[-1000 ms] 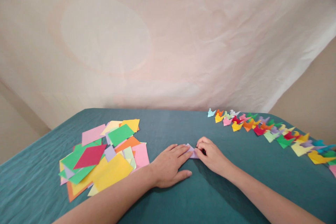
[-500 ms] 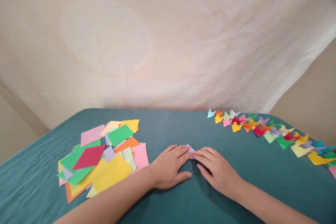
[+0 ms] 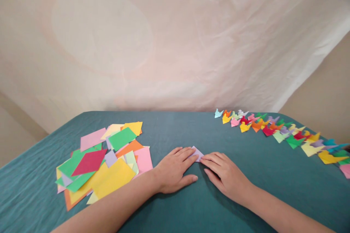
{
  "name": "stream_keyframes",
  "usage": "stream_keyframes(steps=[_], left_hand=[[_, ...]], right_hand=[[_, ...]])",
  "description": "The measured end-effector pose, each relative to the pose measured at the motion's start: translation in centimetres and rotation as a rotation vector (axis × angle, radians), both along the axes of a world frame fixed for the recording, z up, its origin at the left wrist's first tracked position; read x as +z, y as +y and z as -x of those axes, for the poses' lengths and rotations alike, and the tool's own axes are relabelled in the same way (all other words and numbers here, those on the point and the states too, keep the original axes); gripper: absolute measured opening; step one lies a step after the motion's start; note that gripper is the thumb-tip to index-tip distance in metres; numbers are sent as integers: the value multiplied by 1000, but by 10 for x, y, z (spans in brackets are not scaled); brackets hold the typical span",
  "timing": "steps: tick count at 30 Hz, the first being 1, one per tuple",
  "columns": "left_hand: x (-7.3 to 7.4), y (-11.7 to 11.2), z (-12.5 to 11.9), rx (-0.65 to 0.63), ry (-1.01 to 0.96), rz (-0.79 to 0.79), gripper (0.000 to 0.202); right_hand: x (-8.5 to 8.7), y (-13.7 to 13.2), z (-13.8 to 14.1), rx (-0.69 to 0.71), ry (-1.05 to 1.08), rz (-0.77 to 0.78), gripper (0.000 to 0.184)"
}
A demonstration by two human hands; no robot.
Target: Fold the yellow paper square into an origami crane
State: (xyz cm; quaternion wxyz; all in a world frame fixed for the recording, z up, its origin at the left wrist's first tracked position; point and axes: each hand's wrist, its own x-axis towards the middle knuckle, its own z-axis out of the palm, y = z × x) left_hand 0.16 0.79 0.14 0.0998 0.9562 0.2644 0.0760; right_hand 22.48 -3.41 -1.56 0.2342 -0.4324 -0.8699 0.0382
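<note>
A small folded piece of lavender paper (image 3: 197, 154) lies on the teal cloth, its left part hidden under fingers. My left hand (image 3: 175, 171) rests flat and open on the cloth, fingertips over the paper's left side and thumb spread toward me. From the other side, my right hand (image 3: 224, 174) touches the paper's right corner with its fingertips. Those fingers lie side by side, slightly bent, and the thumb sits apart below them, off the paper, so the hand is open.
Left of my hands is a loose pile of coloured paper sheets (image 3: 115, 182), partly under my left forearm. Several folded paper birds (image 3: 295, 142) stand in slanting rows along the right side of the teal-covered table (image 3: 175, 127). A pale cloth (image 3: 177, 43) hangs behind.
The view has shifted slightly, so the pile and the birds appear a little further left and higher. Both hands stay at the lavender paper, and more of its surface shows between them.
</note>
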Motion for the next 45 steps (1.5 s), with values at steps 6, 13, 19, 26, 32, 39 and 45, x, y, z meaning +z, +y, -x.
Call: stream_keyframes(steps=[6, 13, 19, 26, 32, 39, 45], left_hand=[[1, 0, 0, 4, 18, 16, 59], [2, 4, 1, -9, 7, 35, 59], [1, 5, 1, -25, -15, 44, 59], [1, 6, 1, -28, -9, 28, 59], [2, 6, 0, -27, 17, 0, 58], [2, 6, -1, -29, 14, -30, 58], [1, 7, -1, -22, 52, -50, 58]], right_hand=[[2, 1, 2, -13, -58, 27, 26], [6, 5, 4, 17, -126, -12, 29], [9, 8, 6, 14, -134, -13, 33], [8, 10, 3, 32, -147, -21, 32], [10, 8, 2, 36, -215, -37, 32], [13, 6, 2, 47, -218, -78, 28], [17, 4, 4, 14, -210, -43, 27]])
